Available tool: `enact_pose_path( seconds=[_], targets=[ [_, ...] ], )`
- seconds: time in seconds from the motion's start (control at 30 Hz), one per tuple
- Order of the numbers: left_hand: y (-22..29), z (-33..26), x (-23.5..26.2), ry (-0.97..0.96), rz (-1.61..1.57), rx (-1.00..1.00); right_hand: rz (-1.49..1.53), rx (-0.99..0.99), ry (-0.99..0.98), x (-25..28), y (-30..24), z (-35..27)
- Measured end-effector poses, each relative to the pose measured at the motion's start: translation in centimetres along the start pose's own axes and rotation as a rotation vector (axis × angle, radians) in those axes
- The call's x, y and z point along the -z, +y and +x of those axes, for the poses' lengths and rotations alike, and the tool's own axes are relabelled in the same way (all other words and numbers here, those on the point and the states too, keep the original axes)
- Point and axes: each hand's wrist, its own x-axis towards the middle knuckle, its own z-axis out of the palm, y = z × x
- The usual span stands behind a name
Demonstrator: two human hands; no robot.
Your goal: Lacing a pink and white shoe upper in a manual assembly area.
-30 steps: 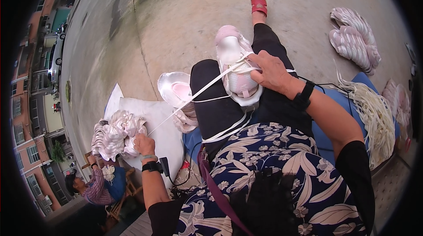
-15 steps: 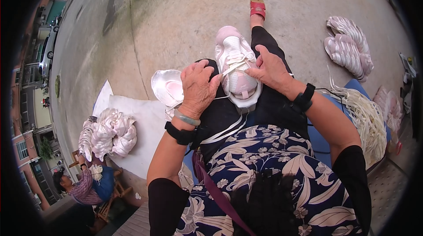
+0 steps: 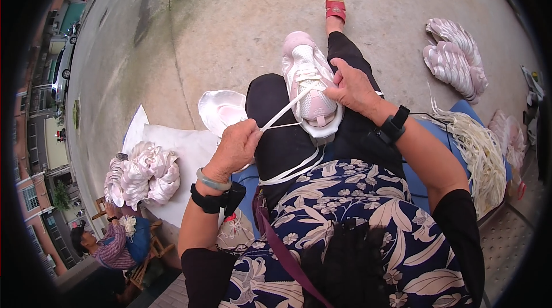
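A pink and white shoe upper (image 3: 301,62) rests between my thighs, its toe pointing away from me. White lacing crosses its front. My left hand (image 3: 234,146) is closed in a pinch on a white shoelace (image 3: 284,111), stretched taut from the upper out to the left. My right hand (image 3: 357,92) grips the upper's right side, thumb pressed by the lacing and index finger raised; its other fingers are partly hidden. More loose white lace (image 3: 294,173) trails across my lap.
Another white and pink upper (image 3: 223,110) lies left of my knee, by a white sheet (image 3: 172,204). Bundled uppers (image 3: 150,174) sit on that sheet; more bundles (image 3: 454,60) lie at right. White laces (image 3: 474,147) hang over a blue surface at right. Another person (image 3: 115,245) sits lower left.
My left hand has moved from beside the upper to the left and toward me, drawing the lace out taut. My right hand has stayed at the upper.
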Motion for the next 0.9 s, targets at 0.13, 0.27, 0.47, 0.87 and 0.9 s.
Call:
enact_pose_path(
  seconds=[0.13, 0.27, 0.47, 0.87, 0.9],
  targets=[
    [-0.2, 1.0, -0.6, 0.069, -0.106, 0.037, -0.001, 0.067, 0.015, 0.0, -0.1, 0.0],
    [0.7, 2.0, 0.6, 0.173, -0.154, 0.011, -0.101, 0.084, -0.106, 2.2, -0.9, -1.0],
    [-2.6, 4.0, 0.6, 0.230, -0.162, 0.056, -0.302, 0.391, 0.101, 2.8, 1.0, -1.0],
    [-7.3, 0.4, 1.4, 0.447, 0.082, -0.173, -0.521, 0.452, 0.172, 7.7, 9.2, -4.1],
    [-7.8, -0.4, 1.9, 0.545, 0.276, -0.280, -0.522, 0.430, 0.203, 8.8, 11.1, -4.8]
  ],
)
